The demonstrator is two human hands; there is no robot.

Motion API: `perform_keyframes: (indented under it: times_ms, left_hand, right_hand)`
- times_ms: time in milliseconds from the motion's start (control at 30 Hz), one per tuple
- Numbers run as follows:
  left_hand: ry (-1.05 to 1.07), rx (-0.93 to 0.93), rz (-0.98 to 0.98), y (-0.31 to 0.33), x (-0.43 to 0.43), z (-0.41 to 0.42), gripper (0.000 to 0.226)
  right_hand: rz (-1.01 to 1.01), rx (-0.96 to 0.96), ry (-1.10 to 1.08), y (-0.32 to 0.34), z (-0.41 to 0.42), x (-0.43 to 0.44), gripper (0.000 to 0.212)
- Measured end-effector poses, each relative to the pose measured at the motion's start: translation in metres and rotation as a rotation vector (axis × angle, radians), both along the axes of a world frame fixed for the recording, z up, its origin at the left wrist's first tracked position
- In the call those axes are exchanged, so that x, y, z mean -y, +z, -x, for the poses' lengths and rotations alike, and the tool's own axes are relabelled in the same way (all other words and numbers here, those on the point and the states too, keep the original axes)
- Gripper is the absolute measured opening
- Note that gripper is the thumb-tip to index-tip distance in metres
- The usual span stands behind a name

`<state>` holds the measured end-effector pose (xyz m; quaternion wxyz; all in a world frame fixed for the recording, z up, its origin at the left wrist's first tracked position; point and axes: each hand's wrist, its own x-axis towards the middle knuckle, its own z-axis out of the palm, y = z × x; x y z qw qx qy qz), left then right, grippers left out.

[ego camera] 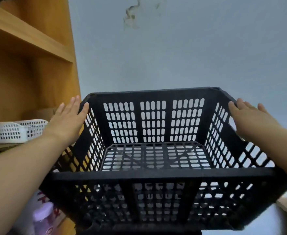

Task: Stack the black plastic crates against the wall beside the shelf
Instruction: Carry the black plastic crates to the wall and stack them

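A black plastic crate (153, 175), open side up, is just right of a wooden shelf (29, 65), close to the pale wall (173, 56). The left hand (68, 121) and right hand (248, 116) press flat on its side rims, fingers (75, 103) straight, thumbs inside. A white basket (12, 131) lies on the shelf.

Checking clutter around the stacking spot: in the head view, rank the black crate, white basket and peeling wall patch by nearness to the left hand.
1. black crate: the left hand touches its left rim.
2. white basket: on the shelf, just left.
3. peeling wall patch: high above.
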<state>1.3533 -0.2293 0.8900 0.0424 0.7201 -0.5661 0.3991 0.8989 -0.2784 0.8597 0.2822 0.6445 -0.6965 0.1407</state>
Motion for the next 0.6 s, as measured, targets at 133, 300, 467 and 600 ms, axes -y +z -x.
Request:
perform_keyframes:
  times_ms: [133, 300, 467, 600]
  left_hand:
    - [0.029, 0.005, -0.085, -0.014, 0.05, -0.013, 0.109]
    - [0.028, -0.011, -0.132, -0.023, 0.095, -0.034, 0.101]
    - [0.037, -0.016, -0.221, -0.026, 0.122, -0.055, 0.103]
    - [0.008, -0.016, -0.274, -0.037, 0.145, -0.07, 0.102]
  right_hand:
    - [-0.054, -0.037, 0.01, -0.004, -0.015, 0.055, 0.068]
    - [-0.128, -0.041, 0.011, -0.012, -0.036, 0.101, 0.068]
    - [-0.213, -0.026, 0.004, -0.024, -0.058, 0.125, 0.073]
    - [-0.255, -0.014, -0.02, -0.037, -0.071, 0.138, 0.074]
